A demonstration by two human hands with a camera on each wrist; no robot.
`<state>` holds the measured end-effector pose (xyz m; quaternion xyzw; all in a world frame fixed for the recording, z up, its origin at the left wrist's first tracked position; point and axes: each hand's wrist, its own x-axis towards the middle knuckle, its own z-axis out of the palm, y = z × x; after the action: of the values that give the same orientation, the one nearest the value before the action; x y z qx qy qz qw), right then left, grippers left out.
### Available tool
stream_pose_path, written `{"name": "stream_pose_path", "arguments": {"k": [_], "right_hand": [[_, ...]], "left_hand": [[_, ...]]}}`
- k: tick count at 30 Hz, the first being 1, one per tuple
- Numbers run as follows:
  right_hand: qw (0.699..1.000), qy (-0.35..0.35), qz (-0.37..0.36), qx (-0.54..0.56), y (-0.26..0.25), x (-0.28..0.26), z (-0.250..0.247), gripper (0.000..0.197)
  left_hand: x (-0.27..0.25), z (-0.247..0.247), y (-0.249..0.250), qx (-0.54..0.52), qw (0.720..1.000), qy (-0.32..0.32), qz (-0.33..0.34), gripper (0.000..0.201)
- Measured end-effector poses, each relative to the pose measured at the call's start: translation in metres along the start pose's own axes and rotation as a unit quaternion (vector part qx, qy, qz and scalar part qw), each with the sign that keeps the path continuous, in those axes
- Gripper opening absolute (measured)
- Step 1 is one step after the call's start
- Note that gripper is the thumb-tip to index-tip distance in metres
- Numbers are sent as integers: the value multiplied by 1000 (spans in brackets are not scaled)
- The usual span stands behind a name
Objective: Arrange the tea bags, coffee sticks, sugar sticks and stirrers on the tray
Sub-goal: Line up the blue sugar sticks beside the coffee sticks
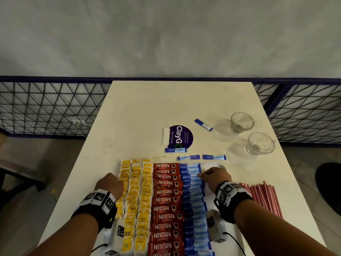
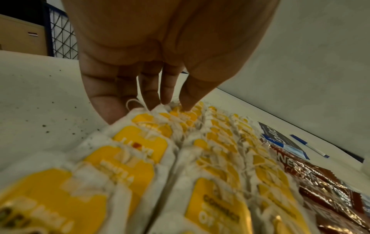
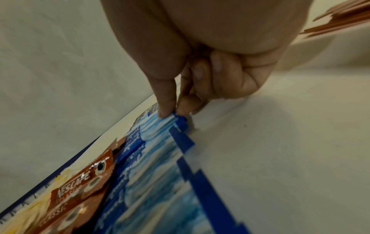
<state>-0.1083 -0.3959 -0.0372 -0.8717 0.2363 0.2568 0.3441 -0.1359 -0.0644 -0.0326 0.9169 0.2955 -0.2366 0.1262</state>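
Three columns of tea bags (image 1: 135,198), one of coffee sticks (image 1: 166,207) and one of sugar sticks (image 1: 193,200) fill the left part of the white tray (image 1: 219,165); I see bare tray to their right, and wide free table (image 1: 147,108) beyond its far edge. Each stick lies with its long axis left to right. My right hand (image 1: 215,179) pinches the blue end of one sugar stick near the far end of that column between thumb and forefinger (image 3: 187,105). My left hand (image 1: 110,185) rests with straight fingers (image 2: 170,88) on the tea bags. Stirrers (image 1: 262,196) lie on the table right of the tray, four loose sugar sticks (image 1: 203,124) farther off.
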Motion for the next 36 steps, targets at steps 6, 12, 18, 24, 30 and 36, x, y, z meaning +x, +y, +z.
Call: {"name": "stream_pose_path", "arguments": {"k": [6, 12, 18, 24, 30, 36], "right_hand": [[1000, 10, -10, -13, -4, -4, -2, 35], [990, 91, -105, -4, -21, -2, -36, 28], [952, 70, -178, -237, -28, 34, -81, 23], [929, 4, -190, -316, -27, 58, -83, 37], [921, -29, -187, -342, -27, 73, -74, 33], [912, -30, -183, -365, -29, 80, -71, 22]], "left_hand": [[-1, -2, 0, -10, 1000, 2, 3, 40], [-5, -31, 31, -30, 991, 114, 62, 38], [-4, -41, 125, 61, 941, 109, 315, 25], [11, -15, 186, 160, 909, 22, 384, 23], [34, 0, 203, 210, 900, -1, 382, 26], [36, 10, 211, 268, 888, 12, 373, 20]]}}
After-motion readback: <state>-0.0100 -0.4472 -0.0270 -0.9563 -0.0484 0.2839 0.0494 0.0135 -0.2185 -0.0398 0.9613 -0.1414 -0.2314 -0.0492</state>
